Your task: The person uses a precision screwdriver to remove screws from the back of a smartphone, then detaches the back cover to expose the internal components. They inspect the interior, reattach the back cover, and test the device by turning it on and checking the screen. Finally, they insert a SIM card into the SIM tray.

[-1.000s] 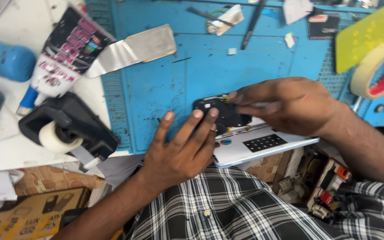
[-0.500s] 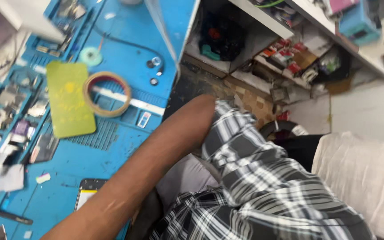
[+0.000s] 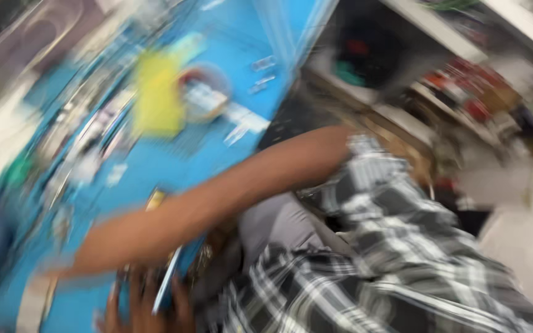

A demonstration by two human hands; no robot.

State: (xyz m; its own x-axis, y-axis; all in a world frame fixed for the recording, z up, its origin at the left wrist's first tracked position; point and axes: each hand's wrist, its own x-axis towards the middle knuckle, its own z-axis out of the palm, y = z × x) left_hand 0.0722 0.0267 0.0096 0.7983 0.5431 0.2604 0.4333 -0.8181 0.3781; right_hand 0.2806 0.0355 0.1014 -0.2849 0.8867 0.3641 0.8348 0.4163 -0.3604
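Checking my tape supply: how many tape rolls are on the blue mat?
1: a tape roll lies on the blue mat, just right of the yellow sheet. The picture is badly blurred, so others may be hidden among the clutter at left.

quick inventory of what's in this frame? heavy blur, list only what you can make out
work mat: one, blue, covers the bench at left.
flat sheet: one, yellow, on the mat, upper left.
tape roll: one, reddish ring, beside the yellow sheet.
small parts: many, too blurred to tell, along the mat's left side.
shelves: cluttered, upper right.
flat device: one, pale edge, at the hands, bottom left.
checked shirt: black and white.
right forearm: crosses the mat.
hands: bottom left, blurred.
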